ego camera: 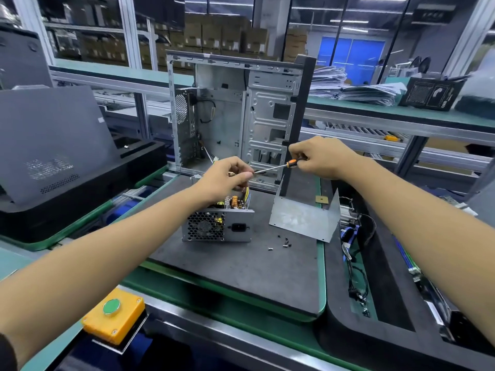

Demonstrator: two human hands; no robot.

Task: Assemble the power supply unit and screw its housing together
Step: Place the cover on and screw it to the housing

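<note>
- Open power supply unit point(217, 223) sits on the tabletop point(241, 263) just below the left hand point(223, 180); likely heavy, rigid, innards fragile; grip its metal walls.
- Right hand point(322, 156) grips the screwdriver point(278, 167); left fingers pinch its tip.
- Loose cover point(304, 218) and screws point(285, 243) lie below the right hand.

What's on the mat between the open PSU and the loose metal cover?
Head view: a strip of bare grey mat separates the power supply unit from the bent metal cover. A few small dark screws lie just in front of that gap.
</note>
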